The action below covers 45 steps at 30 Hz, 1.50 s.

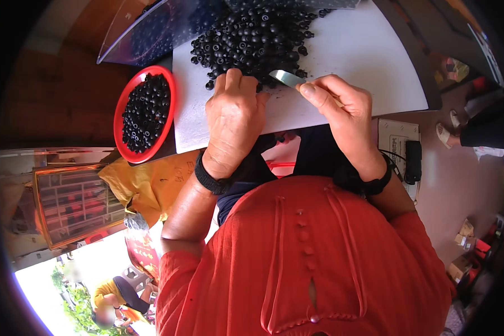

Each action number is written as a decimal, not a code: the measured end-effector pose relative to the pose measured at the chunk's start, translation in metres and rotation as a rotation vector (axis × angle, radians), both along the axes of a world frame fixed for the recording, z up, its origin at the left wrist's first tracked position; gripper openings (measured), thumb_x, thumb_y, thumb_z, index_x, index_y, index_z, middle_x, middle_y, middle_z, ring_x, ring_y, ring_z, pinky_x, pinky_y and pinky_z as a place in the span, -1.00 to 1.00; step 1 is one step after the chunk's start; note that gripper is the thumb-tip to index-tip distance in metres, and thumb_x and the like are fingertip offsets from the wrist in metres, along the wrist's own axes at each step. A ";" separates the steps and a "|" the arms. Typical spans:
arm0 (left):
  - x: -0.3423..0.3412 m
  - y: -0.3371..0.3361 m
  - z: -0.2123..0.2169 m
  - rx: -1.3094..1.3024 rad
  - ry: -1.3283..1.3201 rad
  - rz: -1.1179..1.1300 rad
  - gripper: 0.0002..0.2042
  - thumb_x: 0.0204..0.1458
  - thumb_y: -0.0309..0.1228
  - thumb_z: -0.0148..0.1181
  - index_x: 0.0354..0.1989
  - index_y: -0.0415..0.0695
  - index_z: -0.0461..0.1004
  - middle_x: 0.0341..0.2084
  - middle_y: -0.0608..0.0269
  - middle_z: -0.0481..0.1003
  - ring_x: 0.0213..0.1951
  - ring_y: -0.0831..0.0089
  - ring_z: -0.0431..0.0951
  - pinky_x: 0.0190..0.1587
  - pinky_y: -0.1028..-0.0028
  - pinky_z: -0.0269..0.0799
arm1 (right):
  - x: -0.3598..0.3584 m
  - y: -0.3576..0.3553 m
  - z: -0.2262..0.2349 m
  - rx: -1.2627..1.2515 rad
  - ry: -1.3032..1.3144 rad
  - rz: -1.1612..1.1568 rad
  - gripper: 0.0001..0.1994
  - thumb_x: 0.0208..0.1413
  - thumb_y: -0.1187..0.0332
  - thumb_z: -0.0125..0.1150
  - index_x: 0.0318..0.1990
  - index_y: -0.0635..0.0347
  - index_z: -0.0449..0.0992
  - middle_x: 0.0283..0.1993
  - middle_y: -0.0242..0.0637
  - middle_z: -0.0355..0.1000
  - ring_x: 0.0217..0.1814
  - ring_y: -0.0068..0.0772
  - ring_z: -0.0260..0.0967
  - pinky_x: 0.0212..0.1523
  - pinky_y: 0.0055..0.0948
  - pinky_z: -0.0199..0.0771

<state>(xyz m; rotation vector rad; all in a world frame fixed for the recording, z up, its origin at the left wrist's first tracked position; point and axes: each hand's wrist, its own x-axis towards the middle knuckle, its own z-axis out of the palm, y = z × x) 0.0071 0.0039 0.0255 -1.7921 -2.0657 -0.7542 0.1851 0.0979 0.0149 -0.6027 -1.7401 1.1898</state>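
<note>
A heap of small round black pieces (252, 39), some with a hollow showing, lies on a white board. At the heap's near edge is my left hand (235, 112), fingers curled down and thumb bent inward. A black piece shows by its thumb, but what its fingertips hold is hidden. To its right, my right hand (341, 106) pinches a flat, shiny metal tool with a rounded end (285, 78) between thumb and forefinger. The tool's end reaches the heap's near right edge. I cannot tell whether it is a spoon or a blade.
A red-rimmed bowl (172, 112) of smaller black pieces stands left of the white board (369, 61). A clear plastic bin (145, 42) lies tilted behind it. Below the bowl hangs a yellow sack (145, 187). Another person (115, 294) sits outside, lower left; someone's feet (445, 134) show at right.
</note>
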 end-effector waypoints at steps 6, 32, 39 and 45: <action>-0.002 0.001 0.004 -0.095 0.053 -0.038 -0.85 -0.07 -0.51 0.39 -0.33 -0.21 0.56 -0.37 0.12 0.47 -0.26 0.07 0.56 -0.25 0.14 0.54 | 0.000 0.002 -0.008 0.108 -0.050 -0.010 -0.72 0.26 0.31 0.41 -0.40 0.35 0.57 -0.67 -0.40 0.18 -0.61 -0.67 0.04 -0.58 -0.49 0.07; -0.021 -0.052 -0.013 0.122 -1.800 -0.395 -0.75 0.29 -0.52 0.23 0.09 -0.32 0.55 -0.26 0.03 0.60 -0.38 0.38 0.58 -0.42 0.47 0.49 | -0.024 -0.016 0.003 0.143 -0.169 0.112 -0.73 0.26 0.27 0.39 -0.38 0.30 0.61 -0.61 -0.27 0.41 -0.61 -0.54 0.28 -0.54 -0.42 0.29; -0.026 -0.050 -0.015 0.118 -1.805 -0.440 -0.75 0.33 -0.51 0.17 0.13 -0.28 0.55 -0.26 0.02 0.60 -0.47 0.34 0.56 -0.34 0.46 0.48 | -0.023 -0.016 0.007 0.125 -0.201 0.113 -0.75 0.26 0.28 0.38 -0.36 0.31 0.61 -0.59 -0.25 0.39 -0.59 -0.53 0.26 -0.52 -0.42 0.29; -0.022 -0.050 -0.011 0.125 -1.808 -0.418 -0.71 0.36 -0.52 0.10 0.20 -0.28 0.52 -0.28 0.05 0.59 -0.44 0.35 0.56 -0.30 0.46 0.50 | -0.023 -0.015 0.009 0.143 -0.259 0.116 -0.73 0.26 0.25 0.38 -0.37 0.29 0.60 -0.59 -0.21 0.38 -0.61 -0.46 0.28 -0.52 -0.38 0.29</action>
